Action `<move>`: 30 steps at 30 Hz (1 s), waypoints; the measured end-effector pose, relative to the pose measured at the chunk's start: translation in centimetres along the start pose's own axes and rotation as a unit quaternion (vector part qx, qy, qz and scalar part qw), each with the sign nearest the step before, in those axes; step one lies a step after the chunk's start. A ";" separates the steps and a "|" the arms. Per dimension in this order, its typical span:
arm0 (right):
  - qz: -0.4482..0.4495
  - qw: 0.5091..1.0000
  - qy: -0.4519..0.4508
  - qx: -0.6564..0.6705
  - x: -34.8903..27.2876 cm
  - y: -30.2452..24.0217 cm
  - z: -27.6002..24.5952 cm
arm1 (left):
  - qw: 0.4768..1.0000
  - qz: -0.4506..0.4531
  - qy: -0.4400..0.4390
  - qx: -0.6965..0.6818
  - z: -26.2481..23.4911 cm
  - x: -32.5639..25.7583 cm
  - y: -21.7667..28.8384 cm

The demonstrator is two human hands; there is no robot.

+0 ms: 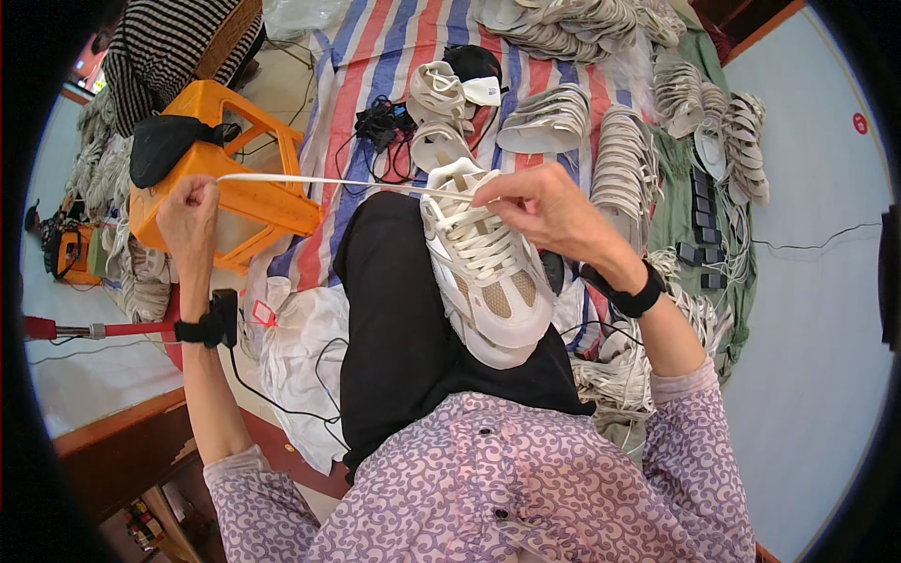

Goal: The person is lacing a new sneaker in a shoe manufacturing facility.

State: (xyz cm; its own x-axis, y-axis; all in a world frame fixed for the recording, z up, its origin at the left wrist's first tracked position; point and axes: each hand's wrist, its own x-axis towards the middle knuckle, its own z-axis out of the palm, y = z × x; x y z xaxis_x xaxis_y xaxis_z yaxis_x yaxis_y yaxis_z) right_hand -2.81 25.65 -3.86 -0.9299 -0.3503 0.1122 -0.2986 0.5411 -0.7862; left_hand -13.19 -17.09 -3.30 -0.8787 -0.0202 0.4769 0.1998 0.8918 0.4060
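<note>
A white and beige sneaker (519, 327) rests on my lap, toe toward me, its laces criss-crossed over the tongue. From its upper eyelets a white shoelace (319, 179) runs taut out to the left. My left hand (190, 218) is closed on the far end of that lace, well away from the shoe, above the orange stool. Over the shoe's upper right side, my right hand (554, 214) pinches the lace close to the eyelets with thumb and forefinger. The exact grip of the fingertips there is partly hidden.
An orange plastic stool (282, 141) with a black pouch (169, 150) stands at left. Beyond the shoe, a striped sheet (394, 38) bears shoe parts (549, 117) and tangled black cables (383, 124). More stacked uppers (621, 155) and black boxes (702, 211) lie at right.
</note>
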 end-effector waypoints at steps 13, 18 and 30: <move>-0.196 0.913 -0.002 -0.358 1.6 -0.3 2.0 | 0.782 -0.329 -0.112 -0.517 4.2 1.3 1.7; -0.209 0.907 -0.019 -0.364 2.0 0.1 2.3 | 0.691 -0.382 -0.100 -0.605 5.6 2.4 3.2; -0.018 0.998 0.026 0.049 1.9 -0.4 4.2 | 0.546 -0.335 -0.144 -0.754 5.5 3.5 7.0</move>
State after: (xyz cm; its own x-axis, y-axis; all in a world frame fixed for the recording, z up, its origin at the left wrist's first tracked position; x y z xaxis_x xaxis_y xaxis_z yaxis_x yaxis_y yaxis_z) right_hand -3.61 21.57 -5.87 -0.9296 -0.3264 0.1710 -0.3119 0.4500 -0.8368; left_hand -17.27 -8.44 -3.04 -0.9619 0.1512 -0.2278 -0.2697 -0.6629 0.6985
